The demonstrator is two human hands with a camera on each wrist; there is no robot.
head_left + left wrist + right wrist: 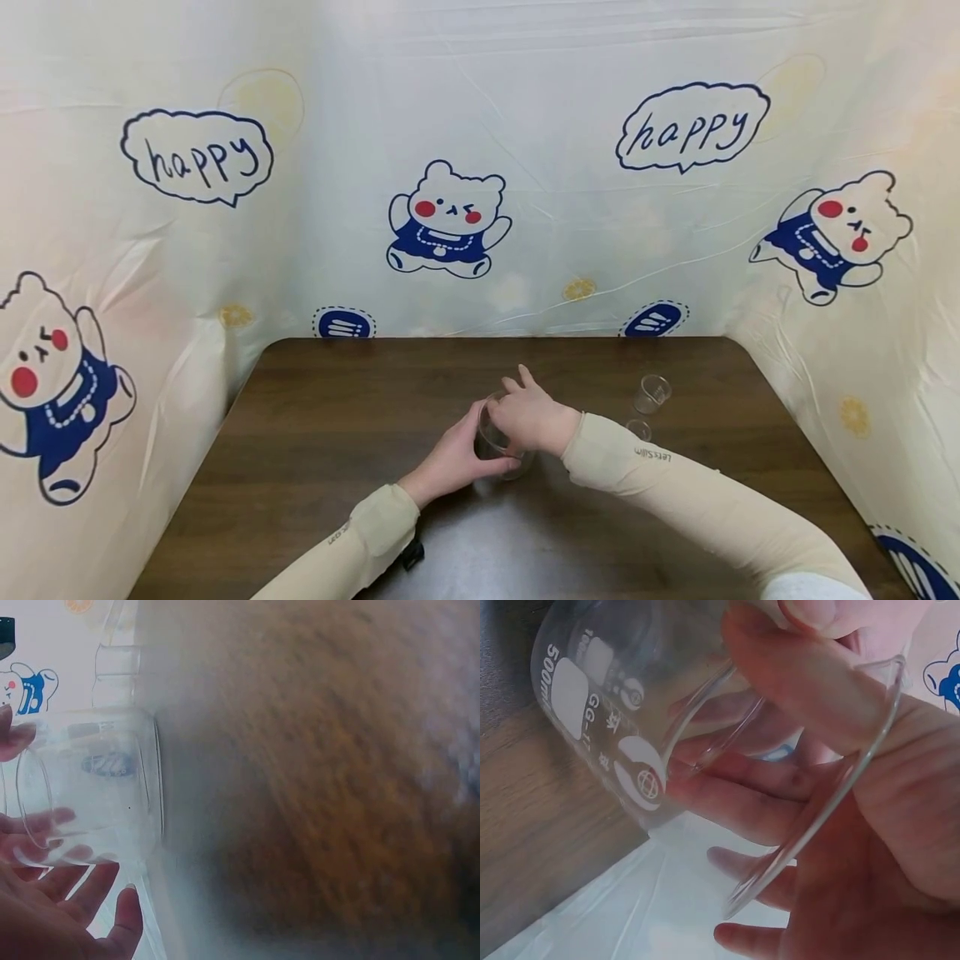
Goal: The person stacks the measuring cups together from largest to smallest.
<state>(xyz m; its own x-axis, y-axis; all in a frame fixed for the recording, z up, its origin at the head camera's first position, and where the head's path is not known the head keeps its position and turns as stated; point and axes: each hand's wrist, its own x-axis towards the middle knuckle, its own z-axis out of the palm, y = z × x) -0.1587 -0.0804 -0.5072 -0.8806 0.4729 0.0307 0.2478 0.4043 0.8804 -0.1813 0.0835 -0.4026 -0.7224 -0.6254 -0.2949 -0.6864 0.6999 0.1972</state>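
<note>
1. Large beaker (491,442): clear glass, marked 500 in white print. It is upright near the middle of the desk (337,417), between the two hands.
2. Smaller beaker (105,802): clear glass, nested inside the large beaker.
3. Left hand (453,454): its grip is wrapped around the large beaker, thumb on the near side, fingers on the far side.
4. Right hand (532,417): thumb and fingers reach over the rim into the large beaker, at the smaller beaker. Whether this grip pinches the glass cannot be told; two fingers extend upward, outside the rim.
5. Two small glass vessels stand on the right part of the desk, beyond the right sleeve (697,487): a cup (652,394) and a smaller cup (639,430), just beside it and nearer the sleeve.
6. A dark object (412,554) shows beside the left sleeve (337,550); its kind is unclear.
7. Pale cloth (555,100), printed with bears and "happy", hangs behind the desk and along both sides.
</note>
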